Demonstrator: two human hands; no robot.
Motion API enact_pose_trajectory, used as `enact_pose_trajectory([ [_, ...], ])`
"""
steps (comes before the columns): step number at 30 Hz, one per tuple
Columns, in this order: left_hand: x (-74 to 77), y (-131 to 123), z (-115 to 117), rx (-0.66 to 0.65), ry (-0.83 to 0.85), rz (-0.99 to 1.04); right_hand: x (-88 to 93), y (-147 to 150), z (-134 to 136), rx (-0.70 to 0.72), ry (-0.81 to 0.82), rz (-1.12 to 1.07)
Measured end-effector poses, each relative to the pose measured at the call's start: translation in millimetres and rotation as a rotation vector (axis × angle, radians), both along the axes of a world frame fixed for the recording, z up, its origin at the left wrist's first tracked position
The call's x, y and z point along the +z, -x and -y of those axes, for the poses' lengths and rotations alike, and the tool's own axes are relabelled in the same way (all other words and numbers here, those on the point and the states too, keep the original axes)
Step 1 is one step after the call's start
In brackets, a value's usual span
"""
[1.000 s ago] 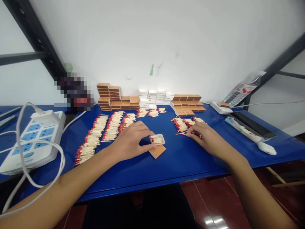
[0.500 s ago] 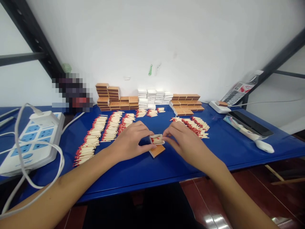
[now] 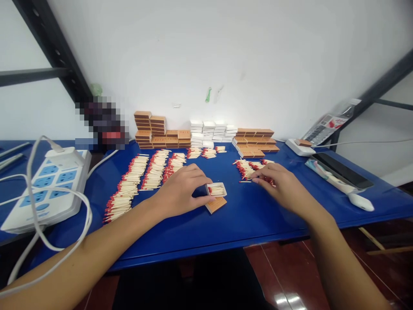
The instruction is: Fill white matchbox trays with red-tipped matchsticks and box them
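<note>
A white matchbox tray (image 3: 225,190) with red-tipped matches (image 3: 217,190) inside sits over an orange-brown matchbox sleeve (image 3: 216,205). My left hand (image 3: 185,187) is closed on the tray's left end, thumb in front and fingers behind. Over to the right, my right hand (image 3: 279,183) reaches to the front of a loose match pile (image 3: 244,168). Its thumb and fingertips are pinched together at the pile's edge, and whatever is between them is too small to make out. The hand covers part of the pile.
Rows of matches (image 3: 129,178) lie at left. Along the wall stand brown matchboxes (image 3: 159,142), white trays (image 3: 208,129) and more matchboxes (image 3: 254,142). A power strip (image 3: 61,181) with cables is far left; a bottle (image 3: 335,120) and a dark phone-like slab (image 3: 342,170) are right.
My right hand has moved away from the tray, rightward to the loose match pile. My left hand stays on the tray. The whole view has shifted slightly.
</note>
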State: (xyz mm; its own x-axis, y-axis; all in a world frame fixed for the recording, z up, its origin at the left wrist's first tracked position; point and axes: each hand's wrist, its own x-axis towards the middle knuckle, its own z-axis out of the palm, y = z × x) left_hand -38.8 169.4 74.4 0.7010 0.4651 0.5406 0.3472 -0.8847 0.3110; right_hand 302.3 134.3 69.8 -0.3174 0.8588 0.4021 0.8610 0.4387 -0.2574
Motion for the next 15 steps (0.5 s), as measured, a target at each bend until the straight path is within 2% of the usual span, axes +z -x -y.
enact_pose_trajectory([
  [3,0.1,0,-1,0.003,0.002,-0.001,-9.4,-10,-1,0.014,0.055,-0.024],
  [6,-0.1,1,-3,0.001,0.012,-0.005,-14.3,-6,-2,0.015,0.048,-0.065],
  [10,-1.6,1,-5,-0.011,0.001,0.014,-13.9,-4,-4,0.026,0.063,-0.042],
  [15,-2.7,1,-6,-0.021,0.005,0.021,-11.9,-19,-3,0.020,0.083,0.029],
])
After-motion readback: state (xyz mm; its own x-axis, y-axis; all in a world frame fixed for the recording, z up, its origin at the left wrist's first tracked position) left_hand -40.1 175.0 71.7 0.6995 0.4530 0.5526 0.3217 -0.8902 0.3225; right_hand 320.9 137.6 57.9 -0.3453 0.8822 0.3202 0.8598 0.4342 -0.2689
